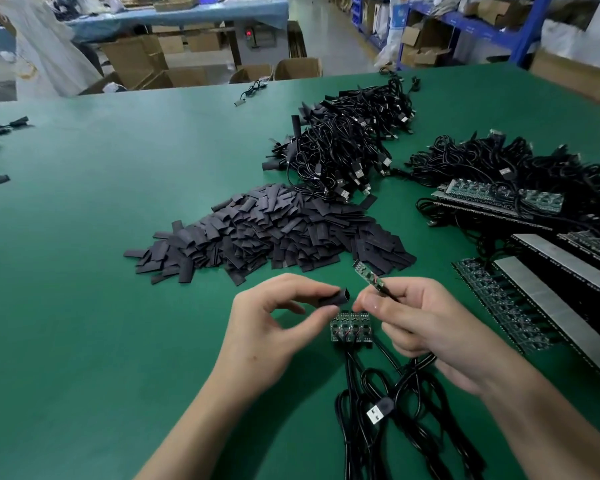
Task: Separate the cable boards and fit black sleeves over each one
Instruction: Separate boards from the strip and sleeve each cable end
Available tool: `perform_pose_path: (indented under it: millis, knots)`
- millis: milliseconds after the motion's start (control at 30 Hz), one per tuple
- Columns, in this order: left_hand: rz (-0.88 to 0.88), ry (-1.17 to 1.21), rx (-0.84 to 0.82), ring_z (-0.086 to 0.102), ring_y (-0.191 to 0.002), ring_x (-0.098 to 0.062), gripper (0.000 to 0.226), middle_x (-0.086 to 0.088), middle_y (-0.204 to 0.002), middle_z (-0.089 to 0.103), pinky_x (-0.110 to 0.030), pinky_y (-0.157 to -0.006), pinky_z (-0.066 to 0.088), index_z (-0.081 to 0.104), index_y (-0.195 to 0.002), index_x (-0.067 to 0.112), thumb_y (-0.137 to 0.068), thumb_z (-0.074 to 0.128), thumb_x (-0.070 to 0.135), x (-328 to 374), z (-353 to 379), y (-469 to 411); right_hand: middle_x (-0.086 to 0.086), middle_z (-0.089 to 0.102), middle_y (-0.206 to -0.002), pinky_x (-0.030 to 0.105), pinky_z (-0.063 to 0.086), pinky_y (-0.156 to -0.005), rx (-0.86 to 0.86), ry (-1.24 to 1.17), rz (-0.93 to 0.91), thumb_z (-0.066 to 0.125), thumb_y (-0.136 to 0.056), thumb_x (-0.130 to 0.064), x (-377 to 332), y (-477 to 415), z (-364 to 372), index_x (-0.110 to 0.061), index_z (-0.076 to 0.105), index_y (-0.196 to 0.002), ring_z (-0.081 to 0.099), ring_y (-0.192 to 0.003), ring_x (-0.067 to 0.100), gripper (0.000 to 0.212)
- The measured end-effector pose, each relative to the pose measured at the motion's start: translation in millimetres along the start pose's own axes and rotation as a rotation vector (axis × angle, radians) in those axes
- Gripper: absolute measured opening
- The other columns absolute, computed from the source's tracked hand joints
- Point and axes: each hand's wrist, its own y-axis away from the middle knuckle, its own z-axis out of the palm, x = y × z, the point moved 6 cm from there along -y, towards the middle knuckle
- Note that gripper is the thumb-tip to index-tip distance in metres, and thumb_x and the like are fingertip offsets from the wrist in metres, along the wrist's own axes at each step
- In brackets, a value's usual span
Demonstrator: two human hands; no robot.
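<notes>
Near edge of bench [118, 202], middle. Both hands raised just above the surface, close together.

- Left hand [271, 327]: thumb and forefinger pinch one black sleeve [335, 298] by its left end. Sleeve's long axis runs roughly left to right along the near edge. Its open mouth faces right, toward the other hand.
- Right hand [426, 327]: fingers [374, 303] pinch a single cable board [367, 277] at its wired end. The cable runs back through the curled palm toward the near edge.
- Board's long axis slants from the right fingers up and leftward. Its free tip points to the far edge and the pile of loose sleeves [274, 230].
- Tip sits just right of and beyond the sleeve mouth, apart from it. The two axes cross rather than line up.
- Judgement: the board's tip needs swinging down to face the mouth before the sleeve can slide on. Either hand could close the gap, and both are equally near.
- An unseparated strip of boards [352, 329] lies flat under the hands, cables trailing to the near edge.
</notes>
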Motion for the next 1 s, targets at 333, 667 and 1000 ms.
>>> perform_pose_path:
  millis: [333, 667, 1000]
  knots:
    - [-0.008, -0.048, 0.043, 0.072, -0.091, -0.014, 0.021, 0.014, -0.097, 0.077, -0.030, -0.076, 0.056, 0.081, -0.098, 0.028, -0.085, 0.081, 0.012, -12.0, -8.9, 2.1, 0.001, 0.025, -0.051, 0.018, 0.032, -0.049, -0.063, 0.060, 0.024, 0.052, -0.098, -0.047, -3.2, 1.5, -1.0, -0.015, 0.059, -0.071, 0.022, -0.042, 0.013, 0.042]
    - [0.076, -0.183, -0.004, 0.071, -0.091, -0.007, 0.017, 0.017, -0.097, 0.074, -0.026, -0.078, 0.056, 0.082, -0.100, 0.022, -0.085, 0.081, 0.016, -5.3, -5.5, 3.8, 0.019, 0.030, -0.052, 0.024, 0.045, -0.073, -0.123, 0.257, 0.056, 0.051, -0.098, -0.047, 11.4, -1.1, 0.3, -0.019, 0.053, -0.065, 0.048, -0.040, 0.017, 0.044]
    - [0.116, -0.245, -0.047, 0.070, -0.093, -0.004, 0.016, 0.017, -0.100, 0.073, -0.023, -0.082, 0.055, 0.081, -0.102, 0.021, -0.087, 0.080, 0.018, 1.1, -3.7, 5.7, -0.004, 0.024, -0.050, 0.022, 0.049, -0.081, -0.180, 0.231, 0.123, 0.053, -0.098, -0.049, 21.2, -2.0, -1.4, -0.019, 0.054, -0.065, 0.049, -0.039, 0.018, 0.045]
